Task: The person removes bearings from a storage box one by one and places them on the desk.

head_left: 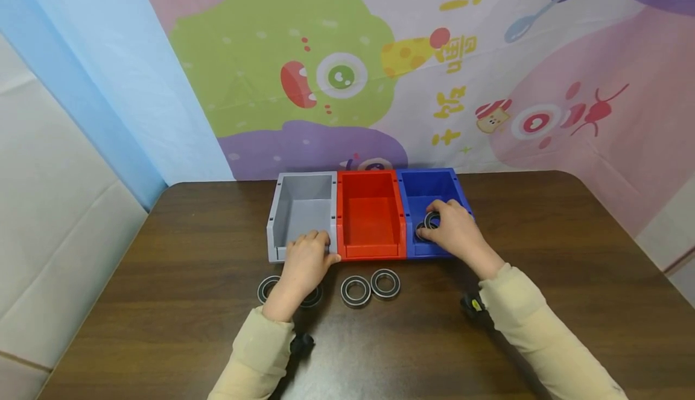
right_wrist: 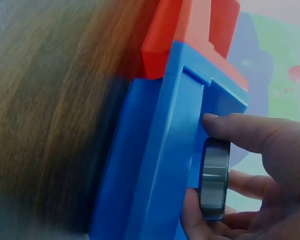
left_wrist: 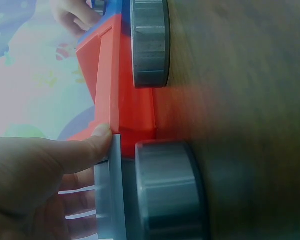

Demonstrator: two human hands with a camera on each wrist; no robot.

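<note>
Three open bins stand joined in a row: a grey bin, a red bin and a blue bin. My left hand grips the grey bin's front rim, its thumb by the seam with the red bin and its fingers inside the wall. Over the front of the blue bin, my right hand holds a ring-shaped ball bearing between thumb and fingers. A second bearing shows low beside it in the head view, partly covered by the fingers.
On the brown table, in front of the bins, lie two bearings side by side, a left one and a right one. Two more, including one bearing, are partly hidden by my left wrist. A printed cloth hangs behind.
</note>
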